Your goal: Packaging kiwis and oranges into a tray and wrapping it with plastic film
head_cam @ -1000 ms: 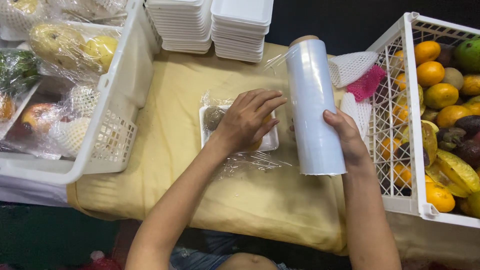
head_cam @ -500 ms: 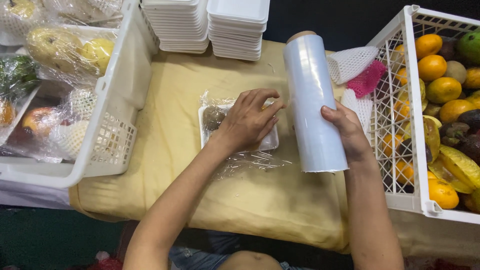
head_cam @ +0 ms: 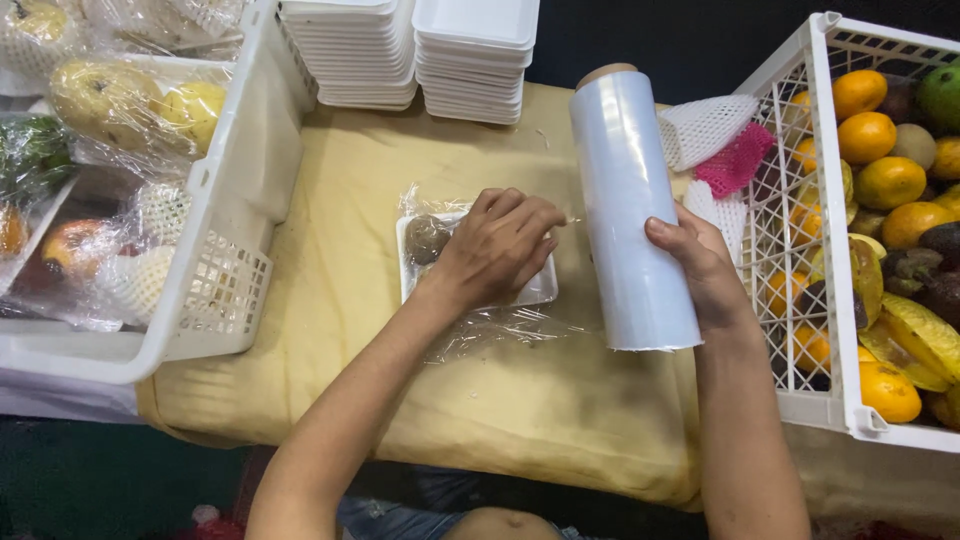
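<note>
A white foam tray (head_cam: 540,289) with a brown fruit (head_cam: 427,239) in it lies on the yellow cloth (head_cam: 340,340), with clear film stretched over it. My left hand (head_cam: 495,245) presses down on the film-covered tray, fingers curled toward the roll. My right hand (head_cam: 703,268) grips the right side of a big roll of clear cling film (head_cam: 630,210), which lies lengthways beside the tray. Film runs from the roll across to the tray.
A white crate (head_cam: 230,260) of wrapped fruit trays stands at left. Another white crate (head_cam: 815,280) at right holds oranges and other loose fruit. Two stacks of empty foam trays (head_cam: 420,50) sit at the back. White and pink foam nets (head_cam: 720,140) lie by the roll.
My left hand has slid slightly right over the tray, fingers now nearer the roll. The roll and my right hand have barely shifted.
</note>
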